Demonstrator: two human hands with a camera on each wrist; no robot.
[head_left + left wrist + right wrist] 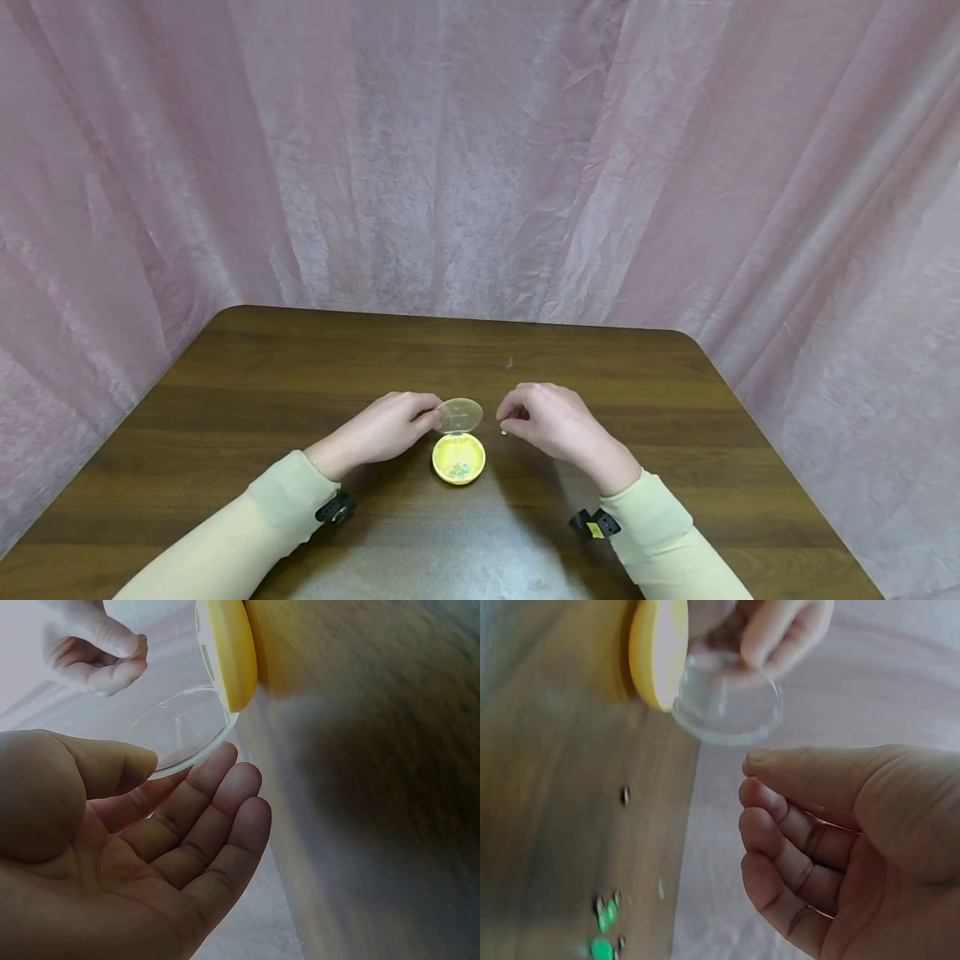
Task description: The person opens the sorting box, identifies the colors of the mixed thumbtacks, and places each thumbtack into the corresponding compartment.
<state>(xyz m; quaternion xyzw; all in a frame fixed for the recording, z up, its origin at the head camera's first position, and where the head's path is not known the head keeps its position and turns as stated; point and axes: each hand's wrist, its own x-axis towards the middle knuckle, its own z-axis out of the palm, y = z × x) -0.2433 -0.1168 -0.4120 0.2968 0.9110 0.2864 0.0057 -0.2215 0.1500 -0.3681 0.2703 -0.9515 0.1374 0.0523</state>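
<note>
A round yellow case (pixel 459 447) sits on the table, its hinged clear lid (pixel 460 414) raised. Several tiny pieces (pixel 459 472), some greenish, lie in its near part. At the lid's left edge, my left hand (pixel 393 425) pinches the rim between thumb and forefinger; its other fingers curve loosely behind. Right of the lid hovers my right hand (pixel 558 422), thumb tip against forefinger; I cannot tell whether something tiny is between them. Near those fingertips is a small piece (pixel 503 432). In the right wrist view, green pieces (pixel 601 949) and a small dark one (pixel 625 796) lie on the table.
The brown wooden table (pixel 360 350) has rounded far corners. Behind it and along the sides hangs a pink curtain (pixel 450 167). Dark wrist devices sit at the left sleeve cuff (pixel 300 492) and right sleeve cuff (pixel 648 508).
</note>
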